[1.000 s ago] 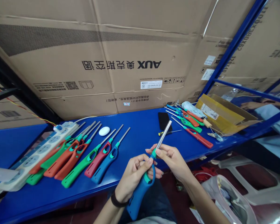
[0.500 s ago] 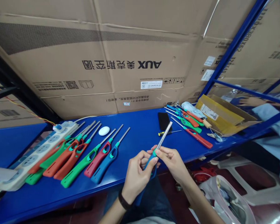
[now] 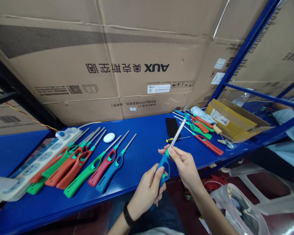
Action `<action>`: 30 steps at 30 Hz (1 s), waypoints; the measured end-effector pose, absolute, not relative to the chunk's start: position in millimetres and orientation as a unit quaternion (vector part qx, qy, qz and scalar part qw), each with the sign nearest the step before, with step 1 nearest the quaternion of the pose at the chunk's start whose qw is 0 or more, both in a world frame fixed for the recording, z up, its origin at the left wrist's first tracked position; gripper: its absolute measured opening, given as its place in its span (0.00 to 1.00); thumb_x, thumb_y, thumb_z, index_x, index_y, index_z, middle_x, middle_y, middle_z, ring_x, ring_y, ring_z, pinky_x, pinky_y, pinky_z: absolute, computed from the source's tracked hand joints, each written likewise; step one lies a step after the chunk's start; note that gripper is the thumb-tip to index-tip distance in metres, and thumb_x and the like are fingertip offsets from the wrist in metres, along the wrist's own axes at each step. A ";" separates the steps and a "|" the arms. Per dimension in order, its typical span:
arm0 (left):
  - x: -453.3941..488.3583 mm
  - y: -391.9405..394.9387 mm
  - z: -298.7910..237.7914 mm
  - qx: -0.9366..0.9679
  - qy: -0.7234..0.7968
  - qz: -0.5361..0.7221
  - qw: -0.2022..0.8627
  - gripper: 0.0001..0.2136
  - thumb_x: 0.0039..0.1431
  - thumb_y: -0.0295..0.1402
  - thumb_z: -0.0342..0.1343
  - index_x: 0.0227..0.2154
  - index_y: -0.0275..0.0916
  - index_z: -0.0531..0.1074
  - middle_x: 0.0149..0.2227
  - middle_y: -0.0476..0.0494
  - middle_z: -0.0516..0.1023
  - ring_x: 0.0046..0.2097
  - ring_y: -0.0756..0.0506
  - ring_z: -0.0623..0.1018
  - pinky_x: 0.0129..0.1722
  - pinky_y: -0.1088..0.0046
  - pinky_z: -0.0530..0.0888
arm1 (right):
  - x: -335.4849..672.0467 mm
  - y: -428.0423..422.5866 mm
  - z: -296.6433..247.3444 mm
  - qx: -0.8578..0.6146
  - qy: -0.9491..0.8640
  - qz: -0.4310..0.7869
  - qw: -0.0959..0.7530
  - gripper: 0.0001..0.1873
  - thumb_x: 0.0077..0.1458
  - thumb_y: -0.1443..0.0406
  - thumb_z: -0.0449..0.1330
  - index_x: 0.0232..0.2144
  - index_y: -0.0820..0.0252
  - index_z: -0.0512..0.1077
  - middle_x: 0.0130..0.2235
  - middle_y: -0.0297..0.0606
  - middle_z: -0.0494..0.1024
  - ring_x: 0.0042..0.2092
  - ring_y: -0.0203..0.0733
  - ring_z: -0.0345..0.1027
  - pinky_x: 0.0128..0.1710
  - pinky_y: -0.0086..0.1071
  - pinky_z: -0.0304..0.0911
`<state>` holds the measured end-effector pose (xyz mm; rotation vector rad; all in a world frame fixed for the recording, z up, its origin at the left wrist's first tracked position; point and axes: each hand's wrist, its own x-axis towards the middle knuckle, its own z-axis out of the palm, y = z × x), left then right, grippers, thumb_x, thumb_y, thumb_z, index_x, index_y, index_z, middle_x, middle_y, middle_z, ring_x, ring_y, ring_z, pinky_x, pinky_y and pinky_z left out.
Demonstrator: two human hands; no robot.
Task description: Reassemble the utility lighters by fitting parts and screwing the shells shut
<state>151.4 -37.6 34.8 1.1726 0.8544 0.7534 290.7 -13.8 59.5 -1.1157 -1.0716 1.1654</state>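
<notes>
A blue long-nosed gas lighter (image 3: 164, 160) with a teal collar and a metal tube is held tilted up and to the right, over the front edge of the blue table. My left hand (image 3: 145, 192) is closed around its handle. At the collar and the base of the tube, my right hand (image 3: 185, 164) pinches it. The lower end of the handle is hidden by my left hand. To the left lie a blue lighter (image 3: 110, 173), a red lighter (image 3: 101, 168), a green lighter (image 3: 84, 176) and several orange and green ones.
A white power strip (image 3: 40, 156) runs along the left side, near a white oval object (image 3: 109, 137). Behind the tube are a black phone (image 3: 171, 126) and a small screwdriver (image 3: 178, 139). More lighters (image 3: 208, 143) and an open yellow box (image 3: 231, 119) stand right. Another person's sleeve (image 3: 292, 133) shows beyond.
The blue lighter has moved slightly up and to the right. My left hand now grips lower on the handle, so more of the handle and the trigger loop shows.
</notes>
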 end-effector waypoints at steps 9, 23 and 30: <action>149.5 -40.5 50.3 0.480 0.396 0.305 0.721 0.24 0.56 0.58 0.44 0.34 0.39 0.64 0.14 0.60 0.57 0.11 0.57 0.53 0.08 0.84 0.58 | 283.8 -15.7 53.2 -0.429 -0.443 0.539 0.574 0.19 0.52 0.52 0.62 0.38 0.61 0.75 0.36 0.44 0.81 0.43 0.51 0.75 0.46 0.41 0.68; 144.5 -23.7 41.8 0.664 0.471 0.295 0.500 0.19 0.63 0.49 0.43 0.36 0.40 0.70 0.15 0.51 0.66 0.15 0.48 0.66 0.18 0.76 0.58 | 285.2 -15.1 45.2 -0.503 -0.460 0.474 0.557 0.19 0.54 0.54 0.60 0.40 0.62 0.75 0.40 0.44 0.81 0.46 0.52 0.74 0.51 0.43 0.67; 98.6 3.5 51.7 0.528 0.439 0.220 0.693 0.34 0.58 0.60 0.32 0.38 0.33 0.71 0.14 0.49 0.70 0.13 0.51 0.68 0.13 0.81 0.62 | 348.6 8.0 26.5 -0.504 -0.659 0.334 0.448 0.18 0.58 0.58 0.56 0.50 0.55 0.71 0.52 0.40 0.74 0.56 0.48 0.66 0.58 0.45 0.58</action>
